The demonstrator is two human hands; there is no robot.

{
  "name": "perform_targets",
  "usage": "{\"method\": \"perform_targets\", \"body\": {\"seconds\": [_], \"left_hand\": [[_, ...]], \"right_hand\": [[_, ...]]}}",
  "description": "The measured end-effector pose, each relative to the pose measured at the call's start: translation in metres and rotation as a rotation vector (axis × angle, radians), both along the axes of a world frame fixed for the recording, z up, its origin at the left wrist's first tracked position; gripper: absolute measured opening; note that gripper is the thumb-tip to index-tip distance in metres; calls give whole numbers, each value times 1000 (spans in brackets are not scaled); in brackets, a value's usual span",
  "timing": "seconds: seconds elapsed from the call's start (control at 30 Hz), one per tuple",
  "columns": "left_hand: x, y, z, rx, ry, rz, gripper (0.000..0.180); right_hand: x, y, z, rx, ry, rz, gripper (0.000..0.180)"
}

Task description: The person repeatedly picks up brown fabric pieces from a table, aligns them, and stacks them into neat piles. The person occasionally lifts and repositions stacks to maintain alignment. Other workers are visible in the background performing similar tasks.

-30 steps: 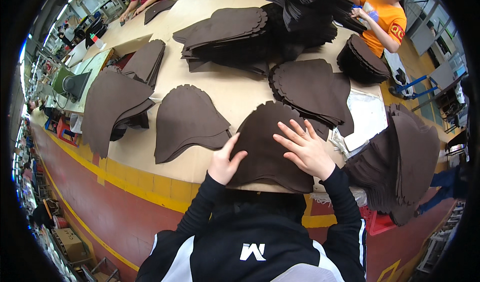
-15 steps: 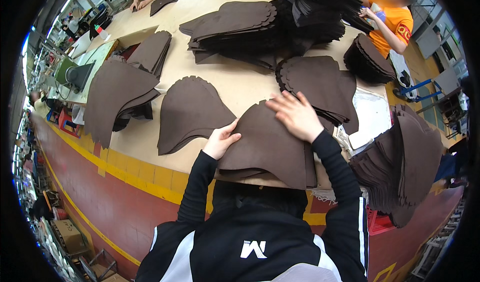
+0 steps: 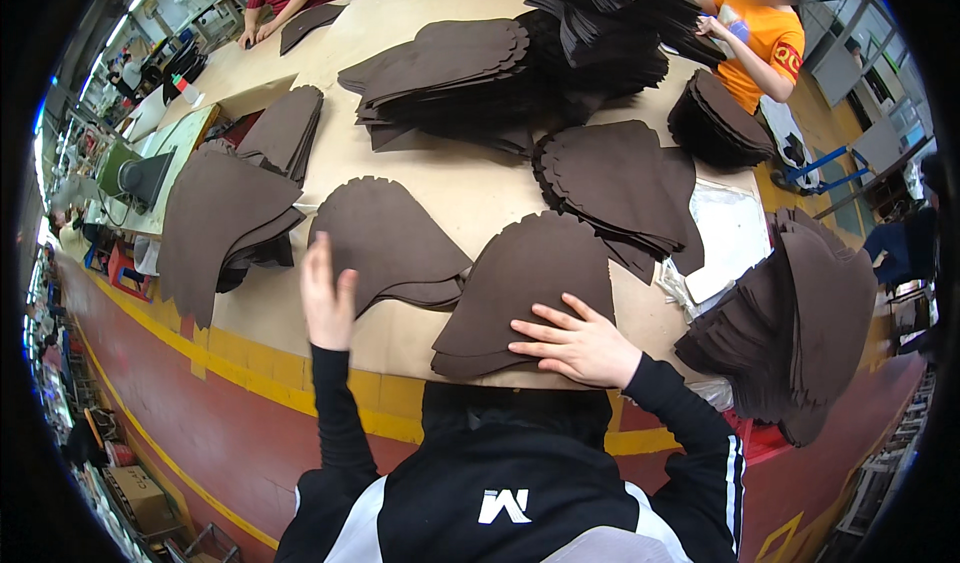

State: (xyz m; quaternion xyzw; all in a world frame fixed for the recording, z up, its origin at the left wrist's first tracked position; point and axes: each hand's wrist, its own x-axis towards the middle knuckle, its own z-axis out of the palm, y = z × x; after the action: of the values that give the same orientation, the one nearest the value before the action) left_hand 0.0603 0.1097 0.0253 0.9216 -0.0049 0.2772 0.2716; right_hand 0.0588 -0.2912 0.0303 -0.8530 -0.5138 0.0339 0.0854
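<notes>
Reaching up from the near edge of the surface [image 3: 470,193], the left hand [image 3: 328,298] is raised with fingers straight and close together, holding nothing; its fingertips sit just at the left rim of a thin stack of dark brown scalloped felt pieces [image 3: 385,243], which lies up and to the right of it. Further right, the right hand [image 3: 578,345] lies flat, fingers spread, pressing on the near stack of brown pieces [image 3: 535,288], whose long axis runs away from the person toward its scalloped far edge.

Left hand [image 3: 327,303] raised edge-on; right hand [image 3: 580,346] flat, fingers spread.
</notes>
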Motion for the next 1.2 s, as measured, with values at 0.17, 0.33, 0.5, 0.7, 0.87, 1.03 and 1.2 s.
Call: {"method": "perform_targets", "body": {"seconds": [0.17, 0.33, 0.5, 0.7, 0.87, 1.03, 1.2], "left_hand": [[-13, -116, -49, -18, 358, -195, 69], [-17, -144, -28, -57, 296, -218, 71], [-22, -138, -26, -518, 443, -113, 65], [-8, -109, -44, -669, 367, -286, 41], [3, -90, -9, -705, 551, -228, 35], [-9, -101, -34, -844, 637, -242, 36], [-14, -108, -39, -994, 605, -214, 37]], "right_hand": [[67, 0, 0, 79, -55, -201, 47], [117, -18, -11, 75, -373, -499, 46], [81, -14, 27, 283, -197, -482, 51], [18, -9, 39, 134, -226, -77, 57], [14, -17, 23, 134, -59, -162, 57], [58, 10, 25, 271, -136, -444, 72], [78, 31, -13, 130, -110, -262, 93]]}}
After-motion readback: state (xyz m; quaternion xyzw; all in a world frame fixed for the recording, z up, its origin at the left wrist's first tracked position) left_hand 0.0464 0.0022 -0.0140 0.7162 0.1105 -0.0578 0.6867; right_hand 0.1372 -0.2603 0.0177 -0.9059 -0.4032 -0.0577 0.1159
